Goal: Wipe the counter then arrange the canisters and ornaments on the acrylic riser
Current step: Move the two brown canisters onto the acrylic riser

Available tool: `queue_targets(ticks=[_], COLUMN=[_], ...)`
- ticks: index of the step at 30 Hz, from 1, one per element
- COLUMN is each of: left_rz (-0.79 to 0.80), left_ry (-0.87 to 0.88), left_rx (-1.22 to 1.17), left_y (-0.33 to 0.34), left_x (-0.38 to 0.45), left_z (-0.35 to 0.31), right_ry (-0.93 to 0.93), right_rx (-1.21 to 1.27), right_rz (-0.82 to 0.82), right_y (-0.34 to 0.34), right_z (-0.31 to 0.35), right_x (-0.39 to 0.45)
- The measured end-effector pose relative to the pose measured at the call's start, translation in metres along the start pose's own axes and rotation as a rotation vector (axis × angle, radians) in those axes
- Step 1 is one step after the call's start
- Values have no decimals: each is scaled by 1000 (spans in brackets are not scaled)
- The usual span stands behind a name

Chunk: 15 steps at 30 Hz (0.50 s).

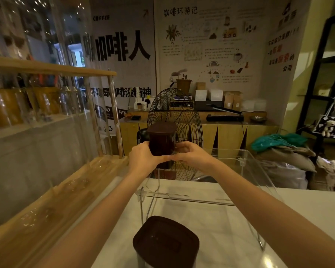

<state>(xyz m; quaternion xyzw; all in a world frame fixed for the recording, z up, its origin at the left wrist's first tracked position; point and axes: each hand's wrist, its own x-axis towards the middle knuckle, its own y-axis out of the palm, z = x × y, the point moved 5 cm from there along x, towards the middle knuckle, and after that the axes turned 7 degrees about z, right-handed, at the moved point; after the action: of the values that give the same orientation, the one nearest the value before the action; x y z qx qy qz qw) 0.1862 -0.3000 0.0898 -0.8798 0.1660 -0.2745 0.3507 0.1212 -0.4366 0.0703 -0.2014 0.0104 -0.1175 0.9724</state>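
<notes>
A dark brown canister [161,141] with a square brown lid stands at the far left of the clear acrylic riser [193,198]. My left hand [142,158] grips its left side and my right hand [191,153] grips its right side, thumbs meeting in front. A second canister [165,242] with the same brown lid stands on the white counter [211,225] close to me, in front of the riser. No ornaments are visible.
A wooden shelf with a clear screen [52,171] runs along the left of the counter, holding glass jars. Behind the riser stands a black wire fan [174,132]. Sacks and a green bag [278,142] lie at the right beyond the counter edge.
</notes>
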Motion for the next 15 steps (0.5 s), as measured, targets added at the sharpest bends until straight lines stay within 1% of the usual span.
queue_targets(ticks=[3, 7, 11, 15], left_rz=[13, 61, 129, 245], left_ry=[-9, -9, -11, 1], left_rx=[33, 18, 0, 54], left_y=[-1, 0, 1, 0], left_x=[-1, -1, -1, -3], left_z=[0, 0, -1, -2], right_ry=[-8, -48, -91, -188], right_rx=[-47, -150, -434, -662], right_rz=[-3, -4, -88, -95], right_y=[1, 7, 12, 18], right_z=[3, 9, 16, 30], right_x=[-2, -8, -24, -55])
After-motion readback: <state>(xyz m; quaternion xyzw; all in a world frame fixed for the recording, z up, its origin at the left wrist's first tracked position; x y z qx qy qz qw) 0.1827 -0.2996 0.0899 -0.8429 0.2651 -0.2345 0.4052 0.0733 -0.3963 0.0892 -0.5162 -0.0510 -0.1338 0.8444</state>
